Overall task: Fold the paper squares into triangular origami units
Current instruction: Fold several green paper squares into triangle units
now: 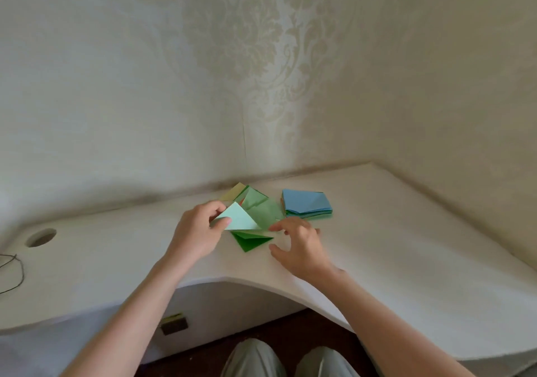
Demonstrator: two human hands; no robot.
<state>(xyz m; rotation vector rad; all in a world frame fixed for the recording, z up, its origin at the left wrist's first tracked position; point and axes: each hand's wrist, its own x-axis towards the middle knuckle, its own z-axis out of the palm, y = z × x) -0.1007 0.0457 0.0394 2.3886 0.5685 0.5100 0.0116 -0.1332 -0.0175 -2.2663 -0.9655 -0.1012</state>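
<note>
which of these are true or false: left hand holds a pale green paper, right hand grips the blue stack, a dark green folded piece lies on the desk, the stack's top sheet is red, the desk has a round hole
1. The left hand holds a pale green paper. True: its thumb and fingers pinch one corner.
2. The right hand grips the paper stack. False: its fingers are spread and hold nothing, apart from the stack.
3. A dark green folded piece lies on the desk. True.
4. The stack's top sheet is red. False: it is blue.
5. The desk has a round hole. True: near its left end.
</note>
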